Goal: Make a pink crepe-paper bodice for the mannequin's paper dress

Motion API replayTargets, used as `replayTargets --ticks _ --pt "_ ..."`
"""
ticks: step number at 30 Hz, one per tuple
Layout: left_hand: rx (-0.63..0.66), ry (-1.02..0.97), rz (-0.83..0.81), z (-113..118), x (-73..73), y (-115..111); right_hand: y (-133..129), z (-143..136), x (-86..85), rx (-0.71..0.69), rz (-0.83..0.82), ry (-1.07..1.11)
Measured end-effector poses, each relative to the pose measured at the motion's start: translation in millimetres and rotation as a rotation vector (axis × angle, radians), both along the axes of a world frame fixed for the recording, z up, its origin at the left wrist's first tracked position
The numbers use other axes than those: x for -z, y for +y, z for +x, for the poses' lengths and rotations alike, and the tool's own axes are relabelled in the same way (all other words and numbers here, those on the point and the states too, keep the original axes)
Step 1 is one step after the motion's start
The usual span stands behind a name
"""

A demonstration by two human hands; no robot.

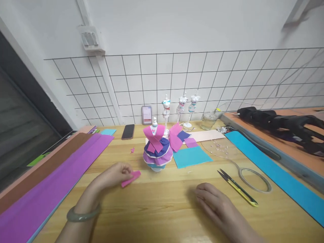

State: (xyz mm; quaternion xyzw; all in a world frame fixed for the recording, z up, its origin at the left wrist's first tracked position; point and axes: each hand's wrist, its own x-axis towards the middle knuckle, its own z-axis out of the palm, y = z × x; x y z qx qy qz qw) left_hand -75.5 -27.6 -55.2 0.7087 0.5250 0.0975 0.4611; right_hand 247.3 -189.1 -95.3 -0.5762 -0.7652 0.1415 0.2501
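My left hand [120, 174], a bangle on its wrist, pinches a small pink crepe-paper strip [131, 179] just above the tabletop. To its right stands a mini dress form [155, 122] in a layered skirt [159, 152] of dark blue, purple and light blue with white edging. Two pink bands [155, 137] cross over its chest. My right hand [214, 202] lies near the table's front, empty, its fingers extended and slightly blurred. Yellow-handled thread snips [238, 188] rest to the right of it, beside a roll of clear tape [255, 180].
Blue [192, 157] and pink sheets [176, 136] lie behind the dress form. Bare dress forms [166, 109] and a glass [209, 120] stand along the back, near a phone [128, 131]. Long purple paper [60, 179] covers the left side; a blue strip [268, 168] runs along the right.
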Motion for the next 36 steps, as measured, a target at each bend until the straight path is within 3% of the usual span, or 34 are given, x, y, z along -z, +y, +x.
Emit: replayTargets --ticks 4,8,12,16,21,25,29,36 --pt "0.447 0.023 -0.152 23 -8.3 -20 2 -29 -17.0 -0.074 -0.162 0.232" --pt "0.595 -0.040 -0.205 62 -3.4 -44 4 -49 -29.9 -0.108 -0.307 0.368" --pt "0.574 -0.131 -0.184 86 9.2 -59 7 -54 -31.9 -0.103 -0.345 0.360" --pt "0.503 -0.162 -0.151 96 23.6 -64 9 -48 -26.8 -0.129 -0.347 0.386" --pt "0.400 -0.194 -0.165 104 28.4 -63 24 -8 -21.2 -0.030 -0.340 0.357" --pt "0.333 -0.152 -0.128 111 25.0 -60 55 49 -19.8 0.157 -0.283 0.285" --pt "0.371 -0.086 -0.096 118 22.2 -57 93 93 -17.2 0.221 -0.225 0.246" --pt "0.409 -0.015 -0.154 131 25.0 -53 158 104 0.6 0.141 -0.194 0.158"
